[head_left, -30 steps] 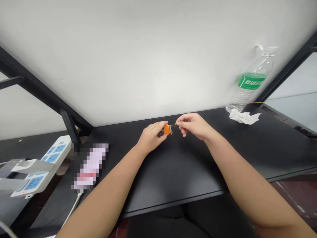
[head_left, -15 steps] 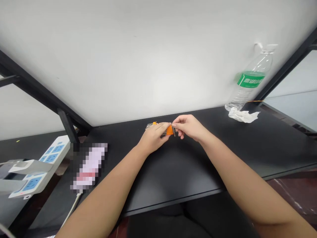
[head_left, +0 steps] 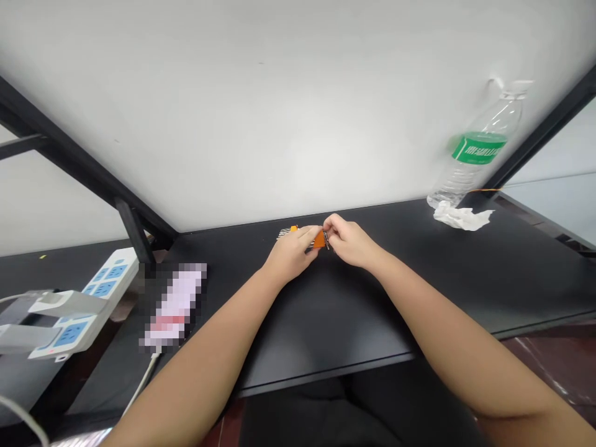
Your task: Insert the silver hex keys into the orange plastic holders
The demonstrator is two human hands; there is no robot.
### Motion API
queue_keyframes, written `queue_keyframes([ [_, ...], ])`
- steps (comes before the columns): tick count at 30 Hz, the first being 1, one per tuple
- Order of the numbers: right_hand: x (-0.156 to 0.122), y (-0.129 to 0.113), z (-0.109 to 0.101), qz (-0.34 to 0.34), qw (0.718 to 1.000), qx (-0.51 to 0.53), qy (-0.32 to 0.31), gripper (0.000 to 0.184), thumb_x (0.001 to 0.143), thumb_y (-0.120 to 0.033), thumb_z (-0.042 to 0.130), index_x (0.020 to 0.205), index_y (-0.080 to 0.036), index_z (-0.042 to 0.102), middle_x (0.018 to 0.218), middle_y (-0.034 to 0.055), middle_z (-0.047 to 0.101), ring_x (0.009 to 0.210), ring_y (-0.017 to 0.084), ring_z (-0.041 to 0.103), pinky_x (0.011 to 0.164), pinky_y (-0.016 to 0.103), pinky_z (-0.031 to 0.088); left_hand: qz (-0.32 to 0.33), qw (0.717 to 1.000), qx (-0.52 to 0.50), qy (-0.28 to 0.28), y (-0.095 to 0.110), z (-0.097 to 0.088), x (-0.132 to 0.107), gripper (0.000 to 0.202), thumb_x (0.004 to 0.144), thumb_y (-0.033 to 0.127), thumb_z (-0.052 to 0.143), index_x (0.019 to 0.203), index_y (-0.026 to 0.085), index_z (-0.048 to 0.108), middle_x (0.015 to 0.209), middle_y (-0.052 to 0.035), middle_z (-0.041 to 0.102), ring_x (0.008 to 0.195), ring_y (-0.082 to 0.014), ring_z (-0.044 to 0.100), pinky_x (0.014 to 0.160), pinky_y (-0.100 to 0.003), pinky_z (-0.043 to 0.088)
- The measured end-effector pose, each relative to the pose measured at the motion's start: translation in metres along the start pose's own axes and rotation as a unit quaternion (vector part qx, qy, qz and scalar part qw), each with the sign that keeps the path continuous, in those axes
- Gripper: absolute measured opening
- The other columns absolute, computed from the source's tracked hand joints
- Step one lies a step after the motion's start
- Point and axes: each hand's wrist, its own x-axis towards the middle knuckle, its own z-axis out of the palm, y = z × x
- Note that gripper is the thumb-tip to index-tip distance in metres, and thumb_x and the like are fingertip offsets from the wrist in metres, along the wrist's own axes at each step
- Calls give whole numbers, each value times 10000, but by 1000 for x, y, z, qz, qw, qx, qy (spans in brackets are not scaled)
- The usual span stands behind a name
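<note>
A hex key set (head_left: 319,239), several metal keys in an orange holder, is held low over the black table. My left hand (head_left: 291,253) is closed around it from the left, with the fingers over the top and the thumb on the near side. The straight key ends stick out past the fingers at the far left. At the right end of the holder, my right hand (head_left: 349,241) is closed, its thumb and forefinger pinching at the bent end of a hex key (head_left: 327,241). Its fingers hide most of that key.
A clear plastic bottle (head_left: 479,149) with a green label leans against the white wall (head_left: 298,112). Crumpled tissue (head_left: 462,216) lies beside its base. At left are a pixelated phone-like object (head_left: 174,304) with a cable and a white power strip (head_left: 100,292) with plugs.
My right hand has turned slightly, its fingers curling closer against the right end of the holder. My left hand keeps its hold. The view has shifted a little.
</note>
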Motion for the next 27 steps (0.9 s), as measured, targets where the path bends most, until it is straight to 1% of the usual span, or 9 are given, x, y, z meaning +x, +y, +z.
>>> queue_keyframes([
  [7,5,3,1,115,977,179,-27,200,789,-174,470,983,-227,476,721,-32,607,574,132,585,524,234,438,5,1000,22,-16,0,-3,1,427,916,213,614,1339,237,562,1324,-58,668,1085,-202,688,855,-300,548],
  [9,3,1,0,78,990,116,-22,187,795,-172,473,974,-224,481,736,-26,611,594,131,570,541,234,417,4,999,23,-27,2,-4,1,412,922,214,603,1331,238,563,1316,-55,671,1050,-197,693,834,-298,543],
  [11,-1,-3,-1,5,1000,3,-16,136,816,-174,475,945,-218,482,754,-17,608,629,133,537,570,238,380,-2,999,14,-35,5,-5,1,363,932,218,588,1295,235,581,1264,-53,692,995,-185,699,802,-287,540],
  [14,-5,-8,-3,-66,992,-103,-23,64,859,-183,451,916,-212,456,784,-8,597,655,136,495,598,251,340,-12,999,0,-38,6,-6,1,322,946,234,577,1268,236,594,1213,-44,708,960,-172,704,796,-276,542],
  [17,-6,-9,-7,-67,993,-92,-26,71,870,-190,449,934,-217,464,769,-23,589,646,130,495,609,248,345,-21,1000,4,-21,3,-4,-1,394,913,234,625,1304,244,579,1241,-32,703,1005,-180,704,828,-281,551],
  [20,-4,-3,-10,-5,996,-84,-10,73,856,-201,461,911,-220,507,721,-34,584,611,124,494,589,243,340,-35,999,2,18,-1,-1,-2,470,873,233,667,1332,245,570,1233,-29,710,1039,-187,704,845,-281,561],
  [22,-3,2,-9,20,993,-114,-29,67,845,-207,476,846,-210,543,719,-25,603,611,123,507,587,246,334,-46,998,-8,43,-3,0,-2,472,875,242,661,1338,247,571,1224,-29,715,1031,-178,709,859,-274,566],
  [25,-3,2,-3,-10,985,-160,-66,97,842,-204,492,767,-191,550,747,-8,630,635,119,520,608,252,333,-61,996,-14,65,-4,0,-2,449,879,258,654,1323,243,586,1209,-30,721,994,-169,717,860,-264,571],
  [27,-4,-1,3,-36,980,-191,-52,95,848,-198,488,764,-185,531,757,1,629,636,119,503,610,260,321,-69,995,-14,72,-4,0,-2,452,871,268,665,1317,238,595,1200,-31,723,989,-169,719,849,-257,573],
])
